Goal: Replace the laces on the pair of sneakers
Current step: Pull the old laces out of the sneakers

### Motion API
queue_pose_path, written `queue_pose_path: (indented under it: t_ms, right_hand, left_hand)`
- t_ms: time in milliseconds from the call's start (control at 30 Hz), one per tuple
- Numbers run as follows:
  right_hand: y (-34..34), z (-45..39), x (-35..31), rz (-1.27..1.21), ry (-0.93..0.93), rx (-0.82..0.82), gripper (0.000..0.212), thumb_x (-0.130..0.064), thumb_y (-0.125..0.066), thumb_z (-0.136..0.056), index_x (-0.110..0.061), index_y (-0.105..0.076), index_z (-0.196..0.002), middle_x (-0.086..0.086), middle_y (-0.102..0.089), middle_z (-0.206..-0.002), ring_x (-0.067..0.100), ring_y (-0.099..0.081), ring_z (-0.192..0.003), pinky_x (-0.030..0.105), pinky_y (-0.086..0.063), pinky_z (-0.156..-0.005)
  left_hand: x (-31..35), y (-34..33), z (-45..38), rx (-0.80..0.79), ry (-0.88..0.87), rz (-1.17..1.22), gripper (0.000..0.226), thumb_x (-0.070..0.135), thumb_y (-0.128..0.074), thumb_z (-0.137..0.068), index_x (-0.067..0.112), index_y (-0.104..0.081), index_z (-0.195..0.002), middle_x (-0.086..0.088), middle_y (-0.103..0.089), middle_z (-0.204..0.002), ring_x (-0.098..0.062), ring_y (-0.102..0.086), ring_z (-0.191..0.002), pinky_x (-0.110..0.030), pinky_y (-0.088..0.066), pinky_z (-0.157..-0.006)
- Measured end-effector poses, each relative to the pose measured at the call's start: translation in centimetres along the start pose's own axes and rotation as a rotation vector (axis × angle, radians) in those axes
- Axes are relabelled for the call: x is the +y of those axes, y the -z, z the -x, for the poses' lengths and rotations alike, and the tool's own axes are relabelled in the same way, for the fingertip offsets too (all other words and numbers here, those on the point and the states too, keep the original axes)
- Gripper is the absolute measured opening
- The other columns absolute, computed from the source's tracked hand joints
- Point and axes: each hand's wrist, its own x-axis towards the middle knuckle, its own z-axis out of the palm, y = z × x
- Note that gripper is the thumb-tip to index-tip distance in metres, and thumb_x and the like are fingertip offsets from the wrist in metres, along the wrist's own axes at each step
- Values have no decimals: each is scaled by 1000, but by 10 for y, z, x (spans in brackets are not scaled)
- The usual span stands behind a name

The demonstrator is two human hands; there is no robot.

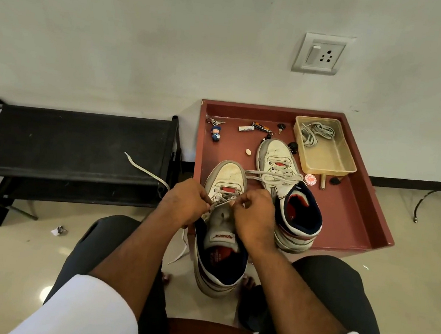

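1. White near sneaker (221,222) overhangs the red tray's (346,208) 7 o'clock edge.
2. Left hand (185,204) and right hand (254,217) each pinch its lace (221,201).
3. Second sneaker (288,191) stands at 2 o'clock.

Second sneaker (288,191) and plastic tub (326,148) crowd the tray's (352,209) right side

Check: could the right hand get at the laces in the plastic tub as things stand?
Probably yes, once freed. The right hand now pinches a lace at the near sneaker; the tub is open-topped, its laces uncovered, though the far sneaker stands between.
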Motion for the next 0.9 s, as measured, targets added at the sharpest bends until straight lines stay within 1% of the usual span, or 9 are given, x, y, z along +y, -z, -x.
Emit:
queue_pose_path:
  t_ms: [100,200,333,433,533,633,733,833,900]
  right_hand:
    - [-1,-5,6,-126,-63,123,20,-1,-64,-84,-16,-60,-72,1,-51,-98,8,-50,-79,18,-41,-77]
    - [0,-6,6,-218,-55,73,11,-4,-64,-88,-14,-62,-83,3,-51,-106,12,-52,-89,27,-45,-90]
    - [-6,-1,2,336,432,-126,33,-15,-63,-87,-23,-59,-119,-4,-45,-138,19,-42,-122,36,-41,-99]
    - [-9,0,-6,529,435,-206,35,-22,-58,-91,-27,-56,-126,-7,-45,-139,21,-39,-127,39,-38,-98]
    - [-8,-1,-6,597,434,-202,28,-23,-55,-93,-25,-61,-121,-9,-47,-136,21,-39,-125,38,-36,-98]
    - [-7,-2,-1,330,399,-124,11,-16,-60,-91,-17,-68,-98,-5,-56,-125,18,-48,-114,26,-39,-93]
    - [2,-6,1,-186,67,87,12,-7,-63,-90,-13,-60,-80,-2,-54,-106,8,-52,-94,3,-38,-80]
    - [10,-6,-1,-113,125,110,6,-7,-59,-91,-11,-58,-95,2,-51,-107,12,-51,-93,15,-45,-83]
    - [6,-5,-1,142,327,29,27,-8,-58,-88,-16,-56,-114,1,-51,-122,19,-47,-113,32,-42,-97]
  left_hand:
    - [-3,2,-2,-1,13,-27,17,14,-63,-94,19,-74,-106,-3,-65,-81,-22,-68,-74,-37,-62,-67]
    - [-4,1,-3,15,-12,-65,19,13,-62,-94,17,-74,-107,1,-60,-71,-20,-65,-70,-35,-61,-71]
    - [-2,-1,-2,4,-31,-64,19,14,-60,-94,18,-73,-107,1,-64,-79,-18,-64,-73,-36,-60,-75]
    - [-3,-1,0,-15,-49,-57,20,13,-59,-94,18,-72,-109,-2,-67,-88,-20,-66,-78,-34,-60,-70]
    - [-2,-1,0,-7,-50,-72,20,15,-60,-94,19,-72,-110,0,-65,-83,-17,-64,-73,-30,-55,-64]
    - [-1,-1,-2,4,-32,-90,17,16,-62,-93,19,-72,-106,0,-64,-80,-17,-62,-72,-31,-54,-64]
    - [-1,0,-4,7,-19,-89,18,13,-62,-92,20,-74,-105,2,-61,-73,-15,-59,-66,-28,-49,-58]
    - [-1,1,-4,4,-30,-87,21,11,-62,-93,20,-74,-107,3,-61,-73,-15,-59,-67,-26,-47,-56]
    - [-1,0,-3,0,-38,-91,21,11,-61,-93,20,-74,-107,3,-61,-73,-14,-58,-65,-24,-44,-53]
